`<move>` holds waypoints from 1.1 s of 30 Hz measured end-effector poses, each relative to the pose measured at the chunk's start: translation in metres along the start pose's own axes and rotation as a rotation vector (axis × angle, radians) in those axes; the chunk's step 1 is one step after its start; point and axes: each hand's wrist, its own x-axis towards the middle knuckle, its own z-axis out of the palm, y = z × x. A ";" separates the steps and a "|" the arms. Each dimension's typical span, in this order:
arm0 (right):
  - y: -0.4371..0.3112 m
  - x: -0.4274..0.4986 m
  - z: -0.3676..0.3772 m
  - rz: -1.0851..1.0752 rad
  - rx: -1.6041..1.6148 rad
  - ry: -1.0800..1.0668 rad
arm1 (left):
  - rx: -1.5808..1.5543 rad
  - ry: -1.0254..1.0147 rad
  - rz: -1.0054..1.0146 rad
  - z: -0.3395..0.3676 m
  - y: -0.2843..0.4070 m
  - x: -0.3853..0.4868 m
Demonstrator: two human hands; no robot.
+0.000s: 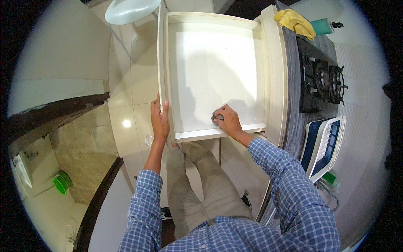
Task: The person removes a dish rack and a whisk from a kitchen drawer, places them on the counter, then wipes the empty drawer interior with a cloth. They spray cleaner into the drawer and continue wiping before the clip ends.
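Note:
Before me a pale drawer (214,78) is pulled out of the cabinet, with no items in it apart from my hand and what it holds. My left hand (160,118) grips the edge of the drawer's front panel (161,63), thumb on the inner side. My right hand (229,121) is inside the drawer at its near side, closed around a crumpled grey cloth (217,117). The cloth seems to touch the drawer bottom; most of it is hidden by my fingers.
On the dark countertop (292,78) at right are a black gas stove (318,78), a yellow cloth (296,22), a teal container (321,26) and a white-and-blue dish rack (324,145). A pale stool (132,11) stands beyond the drawer. A green bucket (62,183) is at lower left.

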 end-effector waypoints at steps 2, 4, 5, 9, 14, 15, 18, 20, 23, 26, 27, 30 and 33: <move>0.004 -0.001 -0.003 -0.107 -0.019 -0.100 | -0.019 -0.008 -0.008 0.000 0.000 -0.001; 0.012 0.002 -0.009 -0.244 -0.074 -0.256 | -0.031 -0.012 -0.003 -0.001 0.000 -0.001; 0.016 0.003 -0.012 -0.344 -0.122 -0.255 | -0.033 -0.010 0.004 -0.001 0.000 -0.002; 0.030 0.007 -0.016 -0.530 -0.233 -0.283 | -0.016 -0.024 -0.024 -0.002 0.002 -0.002; 0.048 -0.007 -0.017 -0.189 -0.091 -0.188 | -0.062 -0.015 -0.014 -0.001 0.006 -0.001; 0.054 -0.012 -0.018 -0.122 -0.060 -0.133 | -0.075 -0.025 -0.049 -0.002 0.007 -0.002; 0.070 -0.024 -0.023 0.123 -0.088 0.035 | -0.015 -0.040 -0.002 -0.002 0.008 -0.004; 0.076 -0.030 -0.024 0.267 -0.106 0.164 | 0.045 -0.086 -0.066 -0.004 0.009 -0.006; 0.074 -0.031 -0.020 0.424 -0.186 0.224 | 0.037 -0.063 0.001 -0.006 0.009 -0.003; 0.053 -0.022 -0.006 0.513 -0.162 0.232 | 0.029 -0.131 0.007 -0.009 0.009 0.002; 0.042 -0.020 0.003 0.517 -0.131 0.243 | 0.033 -0.133 0.000 -0.012 0.008 0.001; 0.004 -0.003 0.030 0.514 -0.053 0.268 | 0.010 -0.128 0.104 -0.012 0.004 0.004; -0.039 0.010 0.068 0.490 0.005 0.345 | -0.044 -0.139 0.102 -0.009 -0.001 0.003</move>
